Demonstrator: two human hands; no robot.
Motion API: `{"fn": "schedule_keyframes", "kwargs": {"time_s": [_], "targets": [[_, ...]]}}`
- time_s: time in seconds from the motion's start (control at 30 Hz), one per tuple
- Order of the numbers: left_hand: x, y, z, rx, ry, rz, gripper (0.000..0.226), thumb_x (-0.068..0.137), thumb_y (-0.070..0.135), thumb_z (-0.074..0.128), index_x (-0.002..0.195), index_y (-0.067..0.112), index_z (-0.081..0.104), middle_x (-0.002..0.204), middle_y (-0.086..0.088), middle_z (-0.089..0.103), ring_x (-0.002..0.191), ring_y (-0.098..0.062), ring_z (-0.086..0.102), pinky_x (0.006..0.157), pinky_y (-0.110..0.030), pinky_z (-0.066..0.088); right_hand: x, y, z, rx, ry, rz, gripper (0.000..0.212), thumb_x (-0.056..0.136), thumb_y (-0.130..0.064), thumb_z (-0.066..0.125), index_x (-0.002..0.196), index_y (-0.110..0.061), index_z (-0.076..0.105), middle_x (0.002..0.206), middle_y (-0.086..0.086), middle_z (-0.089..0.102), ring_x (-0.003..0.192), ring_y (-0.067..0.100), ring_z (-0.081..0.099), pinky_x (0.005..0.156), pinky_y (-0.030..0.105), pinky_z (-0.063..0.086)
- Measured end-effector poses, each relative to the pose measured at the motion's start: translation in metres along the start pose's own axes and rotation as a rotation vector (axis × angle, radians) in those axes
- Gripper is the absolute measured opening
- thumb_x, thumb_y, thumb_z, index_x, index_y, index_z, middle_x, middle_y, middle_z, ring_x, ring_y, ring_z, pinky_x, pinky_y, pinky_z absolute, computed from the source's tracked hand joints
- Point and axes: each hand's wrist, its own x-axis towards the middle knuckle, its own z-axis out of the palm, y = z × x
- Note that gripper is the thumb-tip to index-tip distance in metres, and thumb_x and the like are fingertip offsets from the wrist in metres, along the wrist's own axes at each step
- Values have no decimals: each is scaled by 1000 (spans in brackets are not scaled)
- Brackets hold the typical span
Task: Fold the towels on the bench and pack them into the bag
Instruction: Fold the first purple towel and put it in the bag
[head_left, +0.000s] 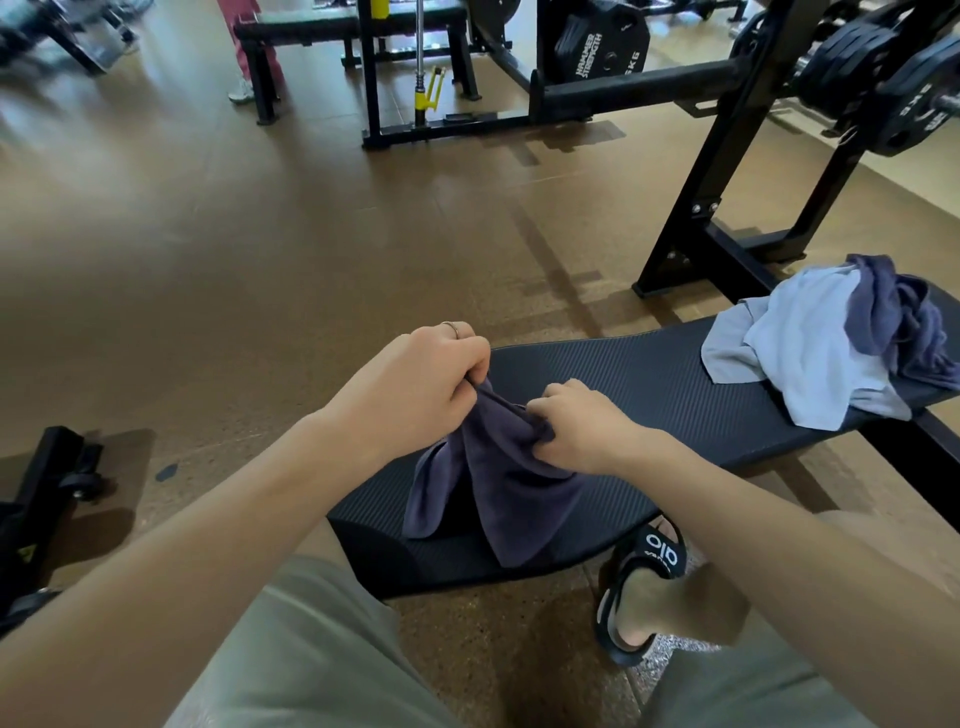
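A dark purple towel (498, 483) hangs bunched over the near end of the black padded bench (649, 379). My left hand (415, 384) pinches its top edge on the left, and my right hand (582, 431) grips the same edge close beside it. The lower part of the towel drapes down onto the bench pad. At the far right end of the bench lies a crumpled heap of a pale blue towel (800, 343) with another dark purple towel (898, 317) on top of it. No bag is in view.
Black frame legs of a weight rack (727, 171) stand behind the bench at the right. Loaded weight plates (883, 78) hang above. My sandalled foot (644, 587) rests on the brown floor below the bench. Another bench (353, 26) and a person's legs stand far back.
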Motion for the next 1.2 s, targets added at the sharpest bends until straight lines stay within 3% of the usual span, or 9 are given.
{"fn": "schedule_keyframes", "kwargs": {"time_s": [0.13, 0.27, 0.37, 0.47, 0.57, 0.63, 0.8, 1.07, 1.2], "targets": [[-4, -7, -6, 132, 35, 12, 14, 82, 0, 51, 84, 12, 57, 91, 3, 60, 62, -22, 49, 58, -31, 40, 0, 7, 3, -98, -56, -7, 18, 93, -41, 53, 108, -33, 59, 100, 0, 46, 108, 30, 49, 78, 36, 33], [-3, -16, -8, 245, 71, 43, 12, 80, -4, 53, 79, 8, 55, 85, -2, 58, 55, -22, 39, 52, -31, 35, -1, 9, 11, -337, -85, -62, 29, 98, -35, 51, 124, -27, 59, 111, 4, 52, 109, 28, 48, 79, 37, 34], [0, -25, -6, 310, 59, 43, 12, 80, -5, 54, 78, 7, 53, 85, -5, 57, 55, -24, 41, 50, -34, 37, -3, 1, 10, -482, -72, -152, 20, 100, -25, 54, 116, -24, 65, 112, 2, 60, 106, 26, 54, 83, 35, 40], [1, -37, 0, 339, 16, 33, 9, 85, -1, 53, 83, 7, 55, 94, -5, 56, 59, -23, 47, 53, -35, 41, -14, -12, 13, -591, 33, -446, 9, 92, -20, 66, 98, -21, 73, 99, 1, 69, 94, 26, 63, 82, 37, 49], [-3, -52, 11, 385, -46, 44, 8, 89, 2, 54, 88, 9, 57, 97, -3, 55, 62, -18, 44, 54, -30, 39, -28, -18, 28, -519, 80, -646, 5, 81, -24, 75, 83, -20, 75, 82, 0, 69, 77, 24, 63, 70, 35, 50], [-5, -60, 16, 402, -65, 61, 9, 89, 1, 57, 88, 10, 58, 96, -3, 55, 63, -17, 43, 53, -30, 40, -32, -15, 32, -499, 14, -630, 10, 82, -29, 69, 83, -21, 75, 81, -1, 69, 76, 24, 62, 70, 34, 47], [-10, -70, 13, 418, -33, 97, 8, 87, 0, 59, 91, 7, 60, 99, -6, 56, 69, -21, 55, 54, -36, 52, -25, 12, 18, -516, -23, -554, 22, 88, -36, 55, 94, -26, 73, 94, -1, 65, 89, 24, 58, 75, 37, 44], [-11, -85, 22, 486, -2, 63, 23, 75, -8, 69, 83, 9, 56, 89, -5, 52, 59, -16, 41, 43, -28, 38, -33, 1, 10, -459, 56, -776, 28, 89, -32, 50, 83, -19, 73, 110, -3, 59, 90, 19, 50, 79, 33, 41], [-15, -89, 24, 486, 27, 48, 27, 72, -12, 70, 80, 9, 55, 87, -6, 52, 60, -17, 40, 40, -30, 40, -39, -1, 7, -347, -25, -763, 23, 90, -32, 48, 85, -20, 66, 89, -5, 61, 75, 19, 55, 68, 35, 50]]}}
